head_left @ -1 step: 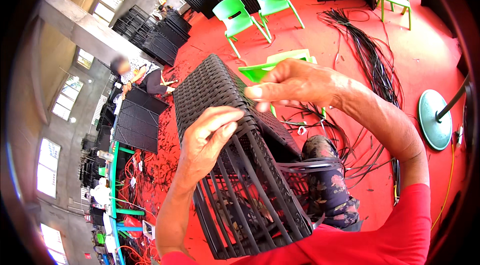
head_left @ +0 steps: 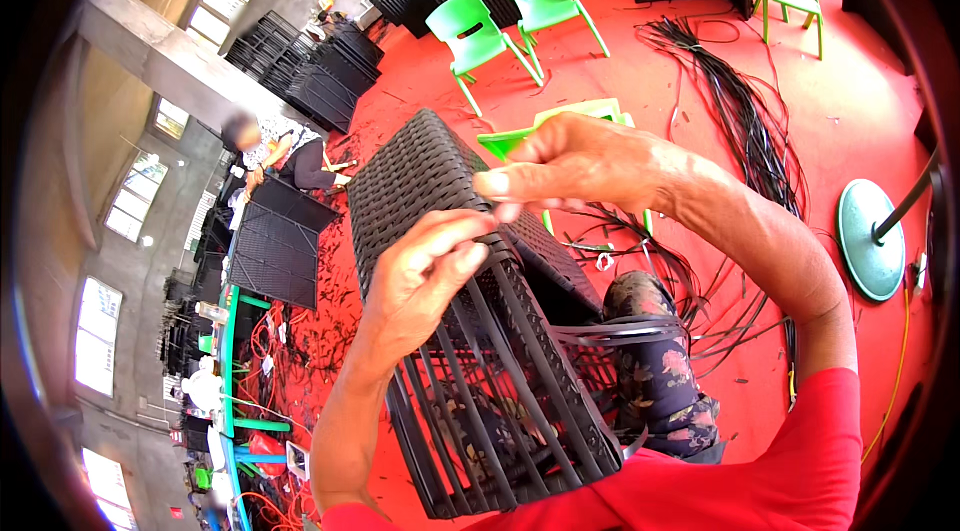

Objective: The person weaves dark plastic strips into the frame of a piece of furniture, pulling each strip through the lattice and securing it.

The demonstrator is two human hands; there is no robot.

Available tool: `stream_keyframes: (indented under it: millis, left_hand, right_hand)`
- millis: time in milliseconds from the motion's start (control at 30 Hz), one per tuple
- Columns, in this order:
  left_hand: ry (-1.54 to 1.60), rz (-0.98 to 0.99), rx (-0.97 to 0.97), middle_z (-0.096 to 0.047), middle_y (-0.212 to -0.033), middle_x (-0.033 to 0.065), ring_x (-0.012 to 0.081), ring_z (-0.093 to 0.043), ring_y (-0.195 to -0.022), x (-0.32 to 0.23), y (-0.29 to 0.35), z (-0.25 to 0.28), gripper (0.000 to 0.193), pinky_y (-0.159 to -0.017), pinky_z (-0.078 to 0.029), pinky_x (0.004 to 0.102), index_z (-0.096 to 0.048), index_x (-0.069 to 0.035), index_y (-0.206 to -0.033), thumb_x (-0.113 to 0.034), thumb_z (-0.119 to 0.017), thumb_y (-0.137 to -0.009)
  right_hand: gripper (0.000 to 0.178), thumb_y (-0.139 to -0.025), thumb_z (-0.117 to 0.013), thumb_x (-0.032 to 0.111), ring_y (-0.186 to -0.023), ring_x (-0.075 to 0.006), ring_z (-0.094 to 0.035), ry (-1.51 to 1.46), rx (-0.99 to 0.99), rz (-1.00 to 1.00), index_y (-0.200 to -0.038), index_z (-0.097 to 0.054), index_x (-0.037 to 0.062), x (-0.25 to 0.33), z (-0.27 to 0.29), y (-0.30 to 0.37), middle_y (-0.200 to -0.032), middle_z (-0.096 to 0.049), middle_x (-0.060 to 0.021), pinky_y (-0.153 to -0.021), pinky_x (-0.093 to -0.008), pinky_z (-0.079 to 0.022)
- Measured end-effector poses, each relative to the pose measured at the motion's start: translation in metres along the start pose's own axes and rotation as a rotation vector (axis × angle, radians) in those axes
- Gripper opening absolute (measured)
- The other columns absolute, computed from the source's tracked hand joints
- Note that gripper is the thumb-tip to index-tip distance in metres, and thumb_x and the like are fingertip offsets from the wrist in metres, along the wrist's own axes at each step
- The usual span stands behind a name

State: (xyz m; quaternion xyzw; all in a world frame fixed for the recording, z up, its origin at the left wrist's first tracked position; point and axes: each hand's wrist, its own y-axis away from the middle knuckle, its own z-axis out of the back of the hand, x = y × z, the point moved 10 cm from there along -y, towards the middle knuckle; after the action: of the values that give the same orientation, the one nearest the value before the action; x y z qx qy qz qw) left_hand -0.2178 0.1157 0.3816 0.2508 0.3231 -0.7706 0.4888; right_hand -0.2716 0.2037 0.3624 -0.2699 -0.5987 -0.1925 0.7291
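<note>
A black woven-strip furniture piece point(head_left: 425, 166) leans up between my arms, its upper part closely woven. Toward me, the lower part shows only lengthwise black strips point(head_left: 500, 331) with gaps between them. At the left of the weave's edge is my left hand point(head_left: 425, 276), thumb and fingers pinched near the last woven row. My right hand point(head_left: 575, 171) comes over from the right, thumb and finger pinched together at the same edge, close to the left fingertips. What lies between the fingers of either hand is too small to make out. Loose flat black strips point(head_left: 620, 331) cross over my right knee.
Green chairs point(head_left: 475, 31) stand ahead on the red floor point(head_left: 620, 61). A long bundle of black strips point(head_left: 735, 111) lies to the right, near a round teal stand base point(head_left: 870, 239). At the left, another person point(head_left: 275, 146) sits by a black woven panel point(head_left: 275, 251).
My right hand has moved slightly left, closer to the left fingertips. The left hand has shifted a little to the right along the weave's edge.
</note>
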Motion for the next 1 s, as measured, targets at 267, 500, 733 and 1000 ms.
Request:
stream_keyframes:
  millis: [267,500,733,1000]
  left_hand:
    - [0.772,0.27,0.038,-0.048,-0.067,0.0065,0.0088,-0.041,-0.05,0.053,0.001,-0.009,0.027,-0.04,-0.031,0.0179,-0.047,-0.008,-0.072,-0.03,-0.049,-0.087]
    - [0.95,0.323,-0.038,-0.046,-0.067,0.0057,0.0099,-0.039,-0.049,0.058,0.0,-0.004,0.031,-0.04,-0.031,0.0188,-0.044,-0.009,-0.069,-0.032,-0.045,-0.09]
    - [0.965,0.361,-0.099,-0.045,-0.064,0.0061,0.0103,-0.039,-0.05,0.064,0.008,0.007,0.032,-0.041,-0.031,0.0193,-0.043,-0.01,-0.068,-0.033,-0.043,-0.09]
    - [0.963,0.352,-0.071,-0.044,-0.064,0.0051,0.0098,-0.039,-0.049,0.066,0.009,0.004,0.032,-0.041,-0.031,0.0192,-0.042,-0.01,-0.068,-0.034,-0.043,-0.09]
  right_hand:
    - [0.028,-0.08,-0.058,0.028,-0.05,-0.0206,-0.044,0.666,-0.175,0.392,-0.075,-0.055,0.0015,-0.044,0.049,0.03,-0.056,-0.048,-0.0088,-0.05,-0.0342,-0.037]
    - [0.022,-0.083,-0.048,0.023,-0.069,-0.0369,-0.049,0.948,-0.913,-0.314,-0.075,-0.051,0.0026,-0.334,0.178,0.287,-0.073,-0.049,-0.0174,-0.058,-0.0442,-0.037]
    - [0.019,-0.085,-0.049,0.024,-0.042,-0.0268,-0.046,0.6,-1.167,-0.966,-0.076,-0.052,0.007,-0.454,0.171,0.55,-0.052,-0.047,-0.0101,-0.038,-0.0373,-0.037]
    - [0.009,-0.081,-0.047,0.01,-0.058,-0.016,-0.055,-0.917,-1.84,-0.499,-0.089,-0.052,0.0082,-0.539,0.139,0.708,-0.066,-0.055,-0.0057,-0.049,-0.0278,-0.046]
